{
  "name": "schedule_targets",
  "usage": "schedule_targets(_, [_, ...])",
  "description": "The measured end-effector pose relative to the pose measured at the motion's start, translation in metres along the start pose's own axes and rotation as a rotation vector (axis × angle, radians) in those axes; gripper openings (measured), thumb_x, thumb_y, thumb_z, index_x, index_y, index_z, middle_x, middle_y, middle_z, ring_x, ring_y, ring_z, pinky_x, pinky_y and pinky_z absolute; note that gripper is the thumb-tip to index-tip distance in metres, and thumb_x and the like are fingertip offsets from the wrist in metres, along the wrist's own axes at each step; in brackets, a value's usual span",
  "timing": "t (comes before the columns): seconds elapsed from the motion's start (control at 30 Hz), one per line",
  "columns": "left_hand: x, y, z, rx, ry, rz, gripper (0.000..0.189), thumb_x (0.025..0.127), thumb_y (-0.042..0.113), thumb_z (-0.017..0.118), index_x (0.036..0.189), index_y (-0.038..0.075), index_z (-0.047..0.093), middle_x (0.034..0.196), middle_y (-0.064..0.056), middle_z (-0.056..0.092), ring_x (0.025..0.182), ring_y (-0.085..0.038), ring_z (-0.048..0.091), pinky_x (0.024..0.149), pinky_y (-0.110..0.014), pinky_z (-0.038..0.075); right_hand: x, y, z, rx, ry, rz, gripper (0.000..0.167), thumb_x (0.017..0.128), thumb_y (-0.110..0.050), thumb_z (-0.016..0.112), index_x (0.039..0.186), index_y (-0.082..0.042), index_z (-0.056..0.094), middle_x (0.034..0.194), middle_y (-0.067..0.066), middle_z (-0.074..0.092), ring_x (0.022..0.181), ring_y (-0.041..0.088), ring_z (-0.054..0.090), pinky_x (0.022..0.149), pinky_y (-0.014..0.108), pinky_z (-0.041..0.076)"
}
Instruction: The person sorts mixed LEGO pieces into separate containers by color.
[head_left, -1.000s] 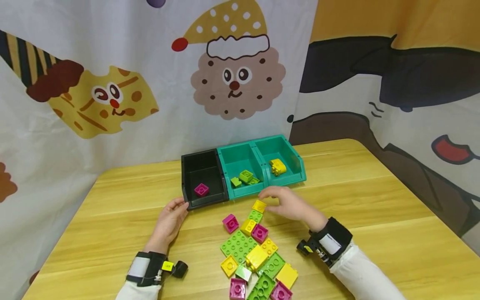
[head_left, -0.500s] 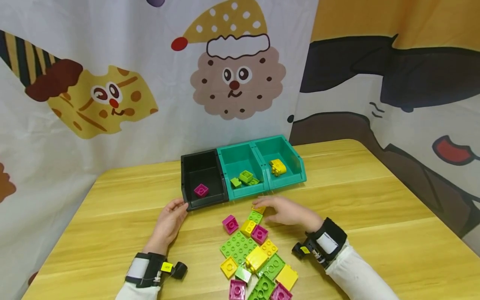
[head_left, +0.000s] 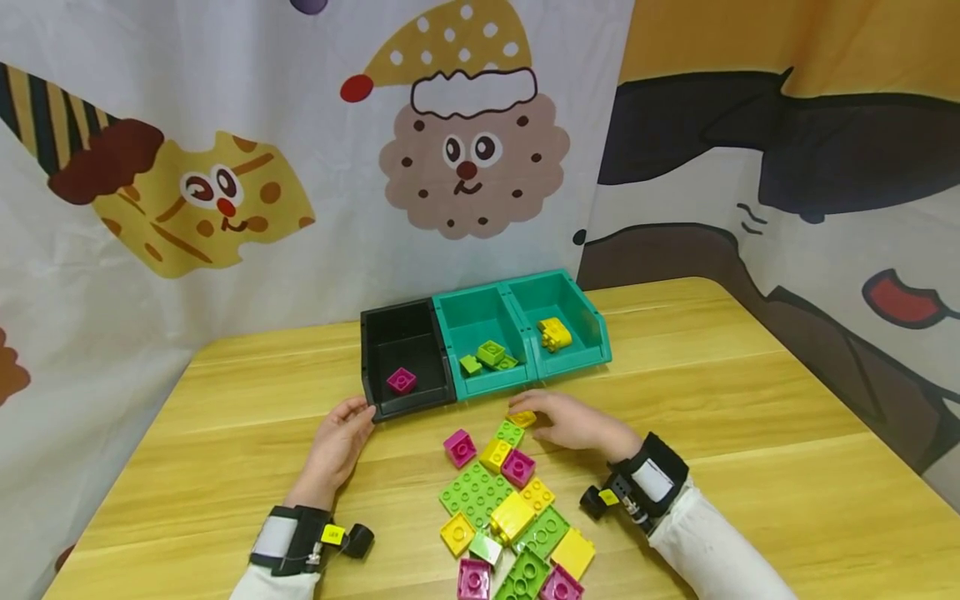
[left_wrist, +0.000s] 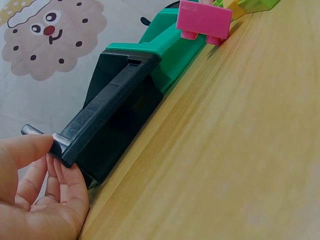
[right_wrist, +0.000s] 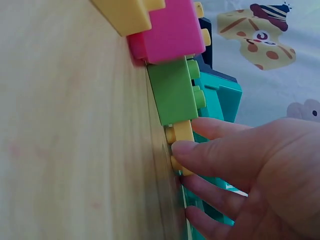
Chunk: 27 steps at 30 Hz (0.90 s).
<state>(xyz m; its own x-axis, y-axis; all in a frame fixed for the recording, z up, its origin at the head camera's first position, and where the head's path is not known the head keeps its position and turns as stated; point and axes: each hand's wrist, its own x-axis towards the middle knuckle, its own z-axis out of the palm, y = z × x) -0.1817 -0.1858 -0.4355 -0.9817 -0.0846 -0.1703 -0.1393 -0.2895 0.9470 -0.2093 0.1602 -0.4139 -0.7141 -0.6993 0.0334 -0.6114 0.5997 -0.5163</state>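
At the near left corner of the black bin [head_left: 411,407], my left hand [head_left: 339,446] pinches the rim; in the left wrist view its thumb [left_wrist: 32,148] lies on top and the fingertips curl underneath. My right hand [head_left: 573,419] holds a small yellow brick [head_left: 522,418] between thumb and fingers, at the far end of the brick pile. The right wrist view shows the thumb on the brick's side, studs toward the table, and a green brick [right_wrist: 173,92] close beside it. A magenta brick [head_left: 401,381] lies in the black bin.
Two joined teal bins [head_left: 491,385] adjoin the black one, with green bricks [head_left: 491,352] in the middle and yellow bricks [head_left: 555,333] at right. Several loose bricks, including a green plate [head_left: 476,492] and a magenta brick [head_left: 460,448], lie between my arms. A printed curtain hangs behind.
My right hand has moved left and slightly toward me onto the yellow brick and taken hold of it; the brick now looks tilted. My left hand stays at the black bin.
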Motion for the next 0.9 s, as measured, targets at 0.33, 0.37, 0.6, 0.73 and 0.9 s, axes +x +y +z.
schedule_targets(0.33, [-0.0006, 0.001, 0.0003, 0.005, 0.01, -0.008, 0.016, 0.094, 0.001, 0.052, 0.095, 0.017, 0.055, 0.086, 0.007, 0.048, 0.079, -0.005, 0.048, 0.079, -0.018, 0.046, -0.0006, 0.0043, -0.0008, -0.003, 0.082, 0.049, 0.029, 0.083, -0.006, 0.07, 0.111, -0.009, 0.066, 0.114, 0.008, 0.065, 0.099, 0.021, 0.058, 0.086, 0.037, 0.049])
schedule_targets(0.37, [-0.0006, 0.001, 0.0003, 0.01, 0.011, -0.009, 0.015, 0.094, 0.002, 0.052, 0.096, 0.016, 0.054, 0.086, 0.006, 0.048, 0.079, -0.005, 0.048, 0.079, -0.018, 0.046, -0.0007, 0.0044, -0.0009, -0.001, 0.083, 0.053, 0.029, 0.083, -0.007, 0.071, 0.111, -0.009, 0.066, 0.113, 0.008, 0.065, 0.098, 0.02, 0.058, 0.086, 0.037, 0.049])
schedule_targets(0.6, [-0.0012, 0.0011, -0.0003, 0.013, 0.008, -0.006, 0.016, 0.095, 0.001, 0.051, 0.096, 0.016, 0.054, 0.086, 0.007, 0.048, 0.08, -0.006, 0.048, 0.08, -0.018, 0.045, -0.0007, 0.0063, -0.0017, 0.053, 0.096, 0.08, 0.027, 0.083, -0.011, 0.071, 0.11, -0.009, 0.066, 0.109, 0.006, 0.066, 0.09, 0.015, 0.055, 0.081, 0.031, 0.048])
schedule_targets(0.73, [-0.0015, 0.0016, -0.0003, 0.013, 0.004, 0.001, 0.017, 0.095, 0.001, 0.051, 0.095, 0.017, 0.055, 0.086, 0.007, 0.048, 0.08, -0.005, 0.048, 0.08, -0.018, 0.045, -0.0018, 0.0049, -0.004, 0.073, 0.113, 0.088, 0.028, 0.084, -0.011, 0.071, 0.111, -0.008, 0.066, 0.11, 0.006, 0.066, 0.097, 0.019, 0.058, 0.086, 0.036, 0.049])
schedule_targets(0.9, [-0.0013, 0.001, 0.0001, 0.013, 0.007, 0.002, 0.014, 0.094, 0.002, 0.052, 0.097, 0.015, 0.054, 0.087, 0.007, 0.048, 0.079, -0.006, 0.049, 0.08, -0.019, 0.046, -0.0041, 0.0016, -0.0073, 0.067, 0.148, 0.064, 0.027, 0.084, -0.012, 0.071, 0.11, -0.008, 0.066, 0.109, 0.006, 0.066, 0.098, 0.021, 0.059, 0.087, 0.038, 0.05])
